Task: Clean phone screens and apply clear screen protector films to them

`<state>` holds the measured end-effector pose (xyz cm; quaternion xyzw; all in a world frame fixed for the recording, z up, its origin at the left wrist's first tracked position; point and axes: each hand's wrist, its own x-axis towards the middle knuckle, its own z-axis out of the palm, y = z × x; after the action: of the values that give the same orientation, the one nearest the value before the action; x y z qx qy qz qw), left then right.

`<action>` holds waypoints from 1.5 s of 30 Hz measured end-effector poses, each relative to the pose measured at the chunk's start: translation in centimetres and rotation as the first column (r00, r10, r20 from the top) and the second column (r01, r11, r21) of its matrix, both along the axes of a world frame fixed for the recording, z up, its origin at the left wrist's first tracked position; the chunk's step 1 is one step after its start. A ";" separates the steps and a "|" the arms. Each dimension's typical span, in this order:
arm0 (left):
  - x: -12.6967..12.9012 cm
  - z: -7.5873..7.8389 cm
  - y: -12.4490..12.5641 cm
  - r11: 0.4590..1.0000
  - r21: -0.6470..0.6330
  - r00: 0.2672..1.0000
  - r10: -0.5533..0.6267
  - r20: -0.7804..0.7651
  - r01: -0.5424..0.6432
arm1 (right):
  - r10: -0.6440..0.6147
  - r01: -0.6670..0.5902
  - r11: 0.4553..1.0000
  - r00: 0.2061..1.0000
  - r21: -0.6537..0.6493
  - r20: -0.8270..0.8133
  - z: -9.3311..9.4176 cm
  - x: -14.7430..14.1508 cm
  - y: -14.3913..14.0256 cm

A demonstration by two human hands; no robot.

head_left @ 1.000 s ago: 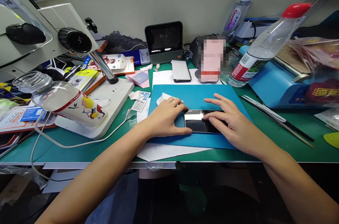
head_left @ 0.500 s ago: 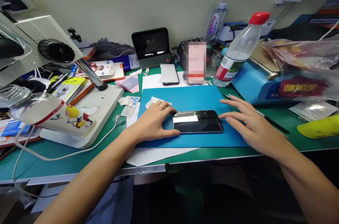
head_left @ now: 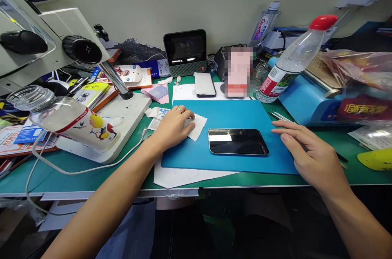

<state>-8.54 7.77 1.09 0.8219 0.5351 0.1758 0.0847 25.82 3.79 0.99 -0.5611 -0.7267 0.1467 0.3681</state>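
A smartphone point(head_left: 238, 142) with a dark, glossy screen lies face up on the blue mat point(head_left: 226, 114), and neither hand touches it. My left hand point(head_left: 175, 127), wearing a ring, rests at the mat's left side with curled fingers closing on a white tissue point(head_left: 198, 127). Part of that tissue is hidden beneath the hand. To the right of the phone, my right hand point(head_left: 309, 151) hovers over the mat's edge, fingers stretched out and holding nothing. Tweezers or thin tools point(head_left: 281, 117) lie just beyond its fingertips.
At left, a microscope stand point(head_left: 134, 108) carries a tilted glass jar point(head_left: 73, 122), with a white cable point(head_left: 122, 164) alongside. Behind the mat are a smart display point(head_left: 185, 53) and a white-faced phone point(head_left: 204, 85). A red-capped bottle point(head_left: 290, 63) leans by a blue machine point(head_left: 309, 98).
My left hand has let go of the phone's left end and moved left onto the tissue. My right fingertips have drawn away from the phone's right end. The view has shifted slightly left.
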 end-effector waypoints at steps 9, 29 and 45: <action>0.4 0.8 -0.1 0.999 -0.042 0.979 -0.013 0.202 0.022 | 0.012 -0.011 1.000 0.999 -0.029 0.035 -0.8 0.5 0.1; 9.8 2.0 2.0 0.886 -0.439 0.958 -0.021 0.287 0.151 | 0.096 -0.104 0.988 0.992 -0.112 -0.078 -1.5 1.6 0.8; 17.1 1.4 -0.2 0.969 -0.221 0.986 -0.082 0.148 0.114 | 0.125 -0.145 0.985 0.973 -0.094 -0.193 -2.2 1.9 1.1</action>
<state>8.52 7.60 2.50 0.8181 0.5032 0.1648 0.2241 27.75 4.90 -1.16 -0.5132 -0.7165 0.2622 0.3931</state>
